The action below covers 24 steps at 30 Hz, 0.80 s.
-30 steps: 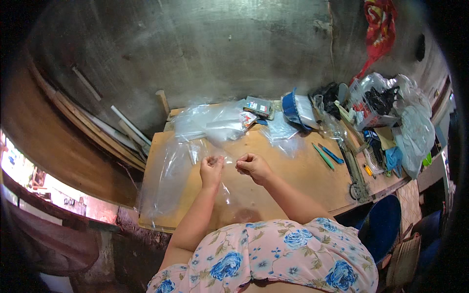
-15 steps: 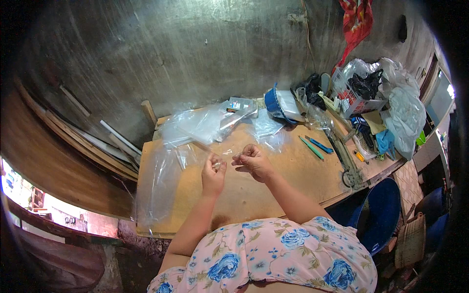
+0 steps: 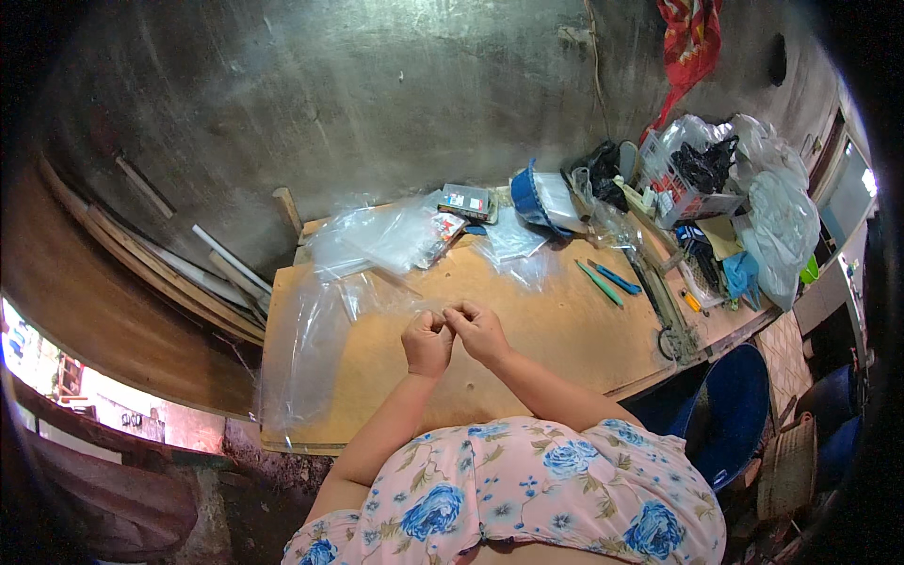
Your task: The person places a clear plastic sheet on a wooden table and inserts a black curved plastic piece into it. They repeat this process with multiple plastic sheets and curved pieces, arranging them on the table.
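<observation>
My left hand (image 3: 428,343) and my right hand (image 3: 478,332) meet over the middle of the wooden board (image 3: 546,358). Both are closed in a pinch, fingertips touching or nearly so. Whatever lies between the fingers is hidden or too clear to make out. Just beyond the hands, a faint see-through film seems to blur the board. To their left lies a large clear plastic sheet (image 3: 303,353), flat along the board's edge. Farther back is a heap of clear plastic bags (image 3: 367,240), with a small box (image 3: 466,200) at its right.
A green cutter-like tool (image 3: 600,282) and a blue one (image 3: 618,279) lie right of the hands. Behind them a blue basin (image 3: 533,202) leans on its side. A white crate (image 3: 692,204) with bags stands far right. A blue tub (image 3: 734,414) sits below the table edge.
My hands have come together from slightly apart and moved a little nearer to me. The small box and a red-patterned item beside it now show more plainly.
</observation>
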### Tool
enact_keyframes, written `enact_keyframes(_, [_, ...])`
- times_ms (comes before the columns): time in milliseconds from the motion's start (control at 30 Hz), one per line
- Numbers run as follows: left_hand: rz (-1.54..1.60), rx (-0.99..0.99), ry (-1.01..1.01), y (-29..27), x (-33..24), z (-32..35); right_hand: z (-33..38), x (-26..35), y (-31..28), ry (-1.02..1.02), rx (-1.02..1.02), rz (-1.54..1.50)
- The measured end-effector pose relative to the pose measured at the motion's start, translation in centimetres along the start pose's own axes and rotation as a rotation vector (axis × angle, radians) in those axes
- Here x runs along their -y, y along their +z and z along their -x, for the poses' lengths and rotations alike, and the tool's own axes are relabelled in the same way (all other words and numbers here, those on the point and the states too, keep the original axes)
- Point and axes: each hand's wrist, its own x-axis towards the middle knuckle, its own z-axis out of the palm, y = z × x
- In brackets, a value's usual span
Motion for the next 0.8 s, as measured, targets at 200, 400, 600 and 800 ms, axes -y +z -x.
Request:
enact_keyframes(200, [0.012,-0.030,-0.083,-1.6,0.6,0.0,-2.2,-3.7,-2.8,0.325,-0.325,-0.385])
enact_keyframes(400, [0.053,-0.155,-0.020,-1.5,0.5,-0.2,-2.1,-2.4,-3.3,0.362,-0.445,-0.563])
enact_keyframes(600, [0.326,-0.029,-0.174,-0.3,-0.5,0.5,-2.1,-2.1,-2.0,0.285,-0.449,-0.587])
enact_keyframes(800, [0.648,0.210,-0.864,0.6,0.1,1.1,-1.9,-5.6,-0.3,0.164,-0.501,-0.508])
